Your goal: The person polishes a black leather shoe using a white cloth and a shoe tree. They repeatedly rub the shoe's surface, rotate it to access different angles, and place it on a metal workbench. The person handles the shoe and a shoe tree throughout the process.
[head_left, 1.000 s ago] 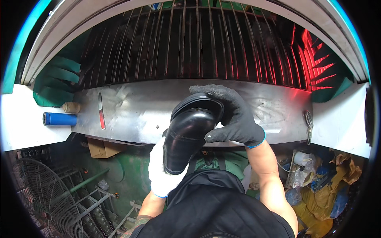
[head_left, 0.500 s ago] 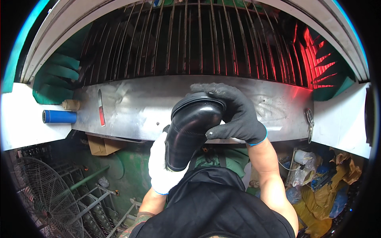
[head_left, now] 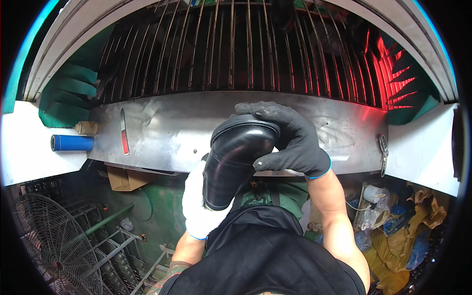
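Note:
A glossy black leather boot [head_left: 237, 155] is held between my hands above the near edge of the metal worktop, toe pointing away from me. My left hand [head_left: 202, 209], in a white glove, grips its lower end near my body; most of those fingers are hidden behind the leather. Over the toe and its dark sole edge curls my right hand [head_left: 290, 140] in a dark grey glove. Its fingers lie across the top of the toe, and the thumb presses on the side of the boot.
A red-handled knife [head_left: 124, 132] lies on the metal worktop [head_left: 167, 123], left of the boot. Beyond is a rack of metal bars [head_left: 231, 49], lit red at right. Snips [head_left: 383, 152] lie at the right edge, a blue cylinder [head_left: 72, 143] at left. A fan [head_left: 54, 250] stands lower left.
The boot has tilted very slightly, with both hands keeping their hold. A dark shape now shows among the bars at the far top.

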`<state>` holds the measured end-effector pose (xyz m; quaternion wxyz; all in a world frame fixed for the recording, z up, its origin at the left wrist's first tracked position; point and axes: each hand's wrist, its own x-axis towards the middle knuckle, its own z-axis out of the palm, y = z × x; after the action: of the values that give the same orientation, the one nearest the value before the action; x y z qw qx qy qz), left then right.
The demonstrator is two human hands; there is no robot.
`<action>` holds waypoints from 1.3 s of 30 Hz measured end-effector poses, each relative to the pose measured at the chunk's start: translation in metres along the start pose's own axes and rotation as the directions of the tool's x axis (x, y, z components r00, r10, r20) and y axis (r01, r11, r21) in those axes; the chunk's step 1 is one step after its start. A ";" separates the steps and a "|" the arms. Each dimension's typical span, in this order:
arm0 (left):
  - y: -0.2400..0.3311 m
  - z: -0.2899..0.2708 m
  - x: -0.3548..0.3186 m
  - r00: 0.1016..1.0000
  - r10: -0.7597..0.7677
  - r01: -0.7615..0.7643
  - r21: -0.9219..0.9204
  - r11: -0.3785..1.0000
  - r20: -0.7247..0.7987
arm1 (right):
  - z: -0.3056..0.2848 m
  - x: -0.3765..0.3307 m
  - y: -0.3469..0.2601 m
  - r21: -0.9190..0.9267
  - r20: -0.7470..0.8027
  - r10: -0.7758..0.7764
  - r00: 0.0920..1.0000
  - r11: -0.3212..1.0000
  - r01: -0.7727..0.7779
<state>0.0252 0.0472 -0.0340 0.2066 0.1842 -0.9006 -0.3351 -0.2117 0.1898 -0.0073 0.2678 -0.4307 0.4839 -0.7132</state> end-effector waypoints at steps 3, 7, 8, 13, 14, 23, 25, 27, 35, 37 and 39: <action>0.000 -0.003 0.002 0.999 -0.028 0.029 -0.023 0.999 0.025 | 0.004 0.001 -0.002 0.061 -0.007 0.029 1.000 0.998 -0.028; 0.004 -0.006 0.001 0.995 -0.090 0.090 -0.009 0.996 0.046 | 0.006 0.005 0.003 0.084 -0.002 0.010 1.000 0.996 -0.010; 0.004 -0.006 0.001 0.993 -0.109 0.110 -0.022 0.994 0.049 | 0.007 0.005 0.003 0.101 -0.009 0.018 1.000 0.995 -0.017; 0.006 -0.008 -0.001 0.987 -0.150 0.151 -0.024 0.988 0.052 | 0.010 0.009 -0.002 0.112 0.036 0.099 0.994 0.988 -0.102; 0.003 -0.010 -0.004 0.987 -0.153 0.155 -0.038 0.987 0.052 | 0.007 0.014 -0.009 0.112 0.088 0.133 0.987 0.983 -0.143; -0.018 -0.027 -0.017 0.943 -0.303 0.321 -0.601 0.732 0.136 | 0.016 0.044 -0.009 -0.053 0.272 0.271 0.923 0.962 -0.267; -0.018 -0.024 -0.016 0.924 -0.356 0.333 -0.758 0.560 0.143 | 0.035 0.040 -0.008 -0.004 0.183 0.337 0.924 0.940 -0.342; -0.015 -0.024 -0.012 0.896 -0.375 0.362 -0.880 0.307 0.238 | 0.046 0.042 -0.018 0.004 0.125 0.450 0.884 0.891 -0.454; 0.007 -0.024 -0.013 0.851 -0.434 0.372 -0.923 0.099 0.296 | 0.049 0.029 0.005 -0.083 0.129 0.297 0.946 0.954 -0.288; 0.012 -0.023 -0.005 0.856 -0.426 0.347 -0.937 0.051 0.294 | 0.055 0.021 0.004 -0.126 0.083 0.293 0.953 0.951 -0.282; 0.013 -0.025 -0.003 0.813 -0.469 0.390 -0.921 -0.003 0.346 | 0.064 0.007 0.010 -0.155 0.006 0.284 0.959 0.948 -0.280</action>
<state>0.0378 0.0447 -0.0091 0.1892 0.2823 -0.3583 -0.8695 -0.1598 0.1510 -0.0043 0.3402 -0.3863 0.5896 -0.6224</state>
